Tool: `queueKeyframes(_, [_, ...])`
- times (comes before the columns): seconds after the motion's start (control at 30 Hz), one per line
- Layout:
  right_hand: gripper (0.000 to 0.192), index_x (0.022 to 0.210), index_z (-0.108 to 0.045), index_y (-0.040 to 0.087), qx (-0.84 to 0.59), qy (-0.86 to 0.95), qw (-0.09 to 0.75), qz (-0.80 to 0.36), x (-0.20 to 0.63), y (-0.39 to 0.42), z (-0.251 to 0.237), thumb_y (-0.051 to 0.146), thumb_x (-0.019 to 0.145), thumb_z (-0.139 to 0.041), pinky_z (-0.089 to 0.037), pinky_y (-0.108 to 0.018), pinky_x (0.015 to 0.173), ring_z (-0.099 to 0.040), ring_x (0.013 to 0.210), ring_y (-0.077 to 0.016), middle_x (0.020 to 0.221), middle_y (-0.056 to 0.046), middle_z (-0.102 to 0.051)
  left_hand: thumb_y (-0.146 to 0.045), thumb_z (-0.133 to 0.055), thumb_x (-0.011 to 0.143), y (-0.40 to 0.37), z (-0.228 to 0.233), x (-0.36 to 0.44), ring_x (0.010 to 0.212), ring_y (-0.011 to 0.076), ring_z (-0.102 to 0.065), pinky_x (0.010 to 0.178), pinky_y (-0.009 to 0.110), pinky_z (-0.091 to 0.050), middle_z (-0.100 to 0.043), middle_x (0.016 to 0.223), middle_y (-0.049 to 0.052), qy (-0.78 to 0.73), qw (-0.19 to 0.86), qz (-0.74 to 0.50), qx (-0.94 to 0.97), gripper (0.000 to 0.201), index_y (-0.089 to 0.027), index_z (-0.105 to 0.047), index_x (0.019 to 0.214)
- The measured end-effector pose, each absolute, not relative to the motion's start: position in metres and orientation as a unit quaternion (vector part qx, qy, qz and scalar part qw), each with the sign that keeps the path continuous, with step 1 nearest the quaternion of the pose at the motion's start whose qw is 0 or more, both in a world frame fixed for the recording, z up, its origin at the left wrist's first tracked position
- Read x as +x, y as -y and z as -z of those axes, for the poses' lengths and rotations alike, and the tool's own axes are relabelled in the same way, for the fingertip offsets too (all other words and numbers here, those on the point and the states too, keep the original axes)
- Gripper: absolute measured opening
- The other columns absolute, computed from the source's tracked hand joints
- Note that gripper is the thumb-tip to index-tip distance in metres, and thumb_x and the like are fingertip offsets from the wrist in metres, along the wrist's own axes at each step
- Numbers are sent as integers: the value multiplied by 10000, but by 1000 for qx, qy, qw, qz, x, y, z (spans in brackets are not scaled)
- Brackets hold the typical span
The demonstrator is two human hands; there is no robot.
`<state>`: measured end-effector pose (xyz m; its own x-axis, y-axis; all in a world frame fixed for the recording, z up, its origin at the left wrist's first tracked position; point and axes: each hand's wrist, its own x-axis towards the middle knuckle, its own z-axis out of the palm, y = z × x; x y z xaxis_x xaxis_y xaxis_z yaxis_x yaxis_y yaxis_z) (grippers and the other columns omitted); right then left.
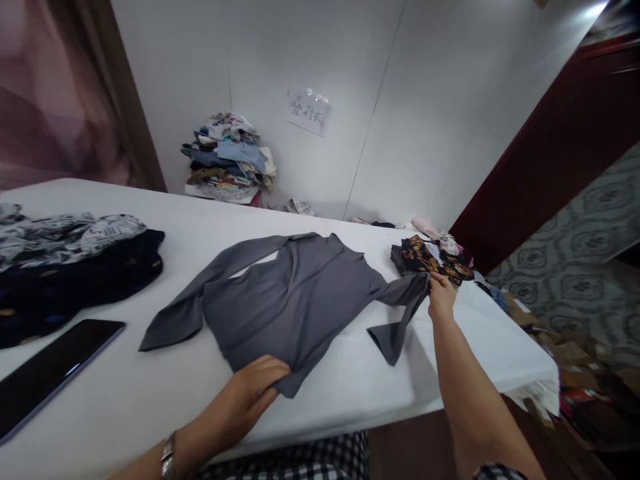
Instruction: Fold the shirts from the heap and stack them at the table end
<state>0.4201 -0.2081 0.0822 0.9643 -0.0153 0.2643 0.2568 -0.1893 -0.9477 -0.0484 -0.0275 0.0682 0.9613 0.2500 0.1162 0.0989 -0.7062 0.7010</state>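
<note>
A grey long-sleeved shirt (300, 287) lies spread on the white table, its collar pointing away from me and its hem toward me. My left hand (253, 390) is closed on the hem near the front of the table. Out to the right, my right hand (441, 293) pinches the shirt's right sleeve and lifts it a little, so the cuff end hangs down in a bend. The left sleeve stretches flat toward the lower left. A pile of folded clothes (430, 257) with a black and gold print sits just behind my right hand.
On the left lie dark and patterned clothes (90, 267), with a phone (55, 367) in front. A tall stack of clothes (230, 160) stands by the wall, near a paper sign (309, 111). The white table's (350, 403) front edge is close to me.
</note>
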Motion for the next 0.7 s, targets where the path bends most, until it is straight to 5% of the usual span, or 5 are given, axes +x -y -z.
queueKeyframes(0.17, [408, 1110, -679, 117, -916, 275, 286, 58, 411, 159, -89, 203, 767, -475, -440, -334, 974, -609, 1079, -232, 1173, -123, -667, -363, -439, 888, 20, -74, -50, 968, 182, -632, 865, 288, -516, -692, 1060, 21, -149, 413, -81, 895, 284, -284, -660, 1048])
queueKeyframes(0.33, [409, 1231, -617, 145, -922, 320, 216, 15, 403, 106, -72, 287, 890, -442, -405, -245, 995, -570, 1171, -175, 1271, -86, -627, -565, -449, 828, -56, -75, -59, 1082, 254, -601, 938, 372, -497, -664, 1170, 74, -333, 289, -201, 875, 482, -226, -636, 1115])
queueKeyframes(0.47, [465, 1286, -568, 131, -943, 300, 143, -9, 405, 81, -58, 371, 897, -485, -432, -319, 962, -576, 1169, -243, 1258, -152, -622, -517, -384, 858, -111, -75, -64, 1198, 324, -518, 1047, 471, -397, -594, 1266, 174, -397, 115, -189, 891, 549, -108, -606, 1150])
queueKeyframes(0.7, [315, 1121, -659, 155, -965, 259, 38, -14, 416, 102, -53, 231, 889, -460, -459, -320, 888, -616, 1105, -241, 1149, -169, -662, -380, -335, 891, -136, -67, -44, 1077, 347, -563, 843, 462, -478, -620, 1133, 184, -428, -27, -68, 901, 403, -128, -627, 1009])
